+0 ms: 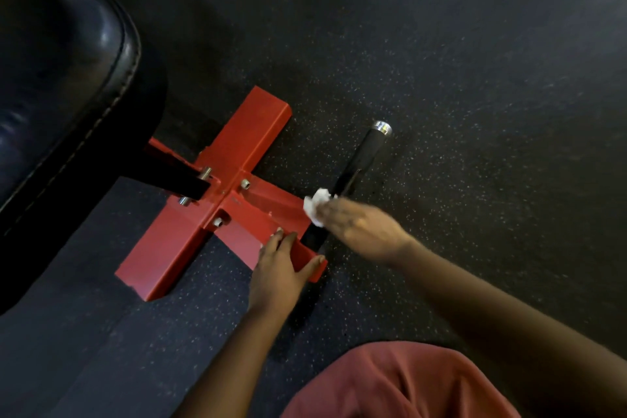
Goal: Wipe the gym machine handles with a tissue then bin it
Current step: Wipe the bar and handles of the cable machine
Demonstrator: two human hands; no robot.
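A black handle bar (359,163) with a chrome end cap (381,128) runs diagonally above the floor, joined to a red cross-shaped steel frame (217,200). My right hand (359,229) grips a crumpled white tissue (315,205) and holds it against the bar near the frame's arm. My left hand (280,270) rests on the end of the red arm, fingers straight on top and thumb along its side. The bar's lower stretch is hidden behind my hands.
A black padded seat (64,85) fills the left side, its support bolted to the red frame. Dark speckled rubber flooring (475,112) spreads all around. My knee in reddish cloth (400,383) sits at the bottom edge. No bin is in view.
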